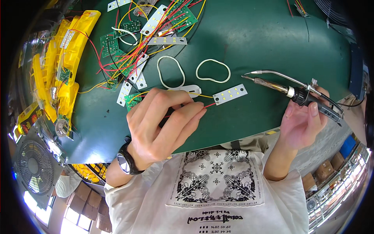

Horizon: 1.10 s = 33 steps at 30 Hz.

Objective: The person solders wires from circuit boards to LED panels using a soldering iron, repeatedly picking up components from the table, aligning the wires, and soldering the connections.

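Note:
My left hand, wearing a black watch, is closed in a pinch on a thin red wire. That wire runs to the left end of a small white LED board lying on the green table. A yellow wire also reaches this end; part of its run is hidden by my fingers. Beside my knuckles lies a green circuit board, partly covered. In my right hand is a soldering iron with a thin metal feed tube clamped along it. Its tip points left, above and apart from the LED board.
Two pale rubber bands and a white plastic piece lie just beyond my left hand. A tangle of wired boards spreads at the far left. Yellow plastic housings line the left edge. A fan stands at lower left.

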Each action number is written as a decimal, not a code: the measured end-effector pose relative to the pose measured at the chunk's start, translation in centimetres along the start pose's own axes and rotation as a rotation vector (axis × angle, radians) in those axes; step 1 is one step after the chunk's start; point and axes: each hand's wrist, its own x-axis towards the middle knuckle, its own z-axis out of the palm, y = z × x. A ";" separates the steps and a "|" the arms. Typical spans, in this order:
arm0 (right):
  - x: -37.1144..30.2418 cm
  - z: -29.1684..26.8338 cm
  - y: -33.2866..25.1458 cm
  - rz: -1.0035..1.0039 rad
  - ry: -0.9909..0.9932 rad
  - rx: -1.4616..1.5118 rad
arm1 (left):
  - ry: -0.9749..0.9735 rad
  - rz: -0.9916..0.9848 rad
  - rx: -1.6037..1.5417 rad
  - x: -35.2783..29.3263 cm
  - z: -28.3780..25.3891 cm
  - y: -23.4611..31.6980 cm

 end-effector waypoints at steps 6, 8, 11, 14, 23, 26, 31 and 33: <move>-0.1 -0.1 0.0 0.003 0.021 0.016 | -0.005 -0.026 -0.001 0.1 -0.3 0.3; -0.1 -0.1 0.0 0.000 0.012 0.019 | 0.000 -0.018 0.002 0.0 -0.2 0.2; -0.5 0.0 -0.2 0.025 0.070 0.022 | 0.015 -0.006 -0.006 0.1 -0.1 0.1; -0.1 0.0 -0.2 0.036 0.106 0.042 | 0.037 -0.003 -0.015 0.3 -0.2 0.3; -0.2 0.5 -0.3 0.020 0.077 0.127 | 0.082 -0.035 -0.020 0.0 -2.6 1.7; -0.4 1.0 -0.3 0.068 0.111 0.176 | 0.157 0.068 0.002 -0.9 -4.5 1.8; -0.7 0.7 -0.3 0.041 0.148 0.104 | 0.296 -0.076 0.075 -3.2 -11.0 3.7; -0.8 0.8 -0.4 0.043 0.135 0.124 | 0.413 -0.187 0.149 -5.2 -14.7 4.0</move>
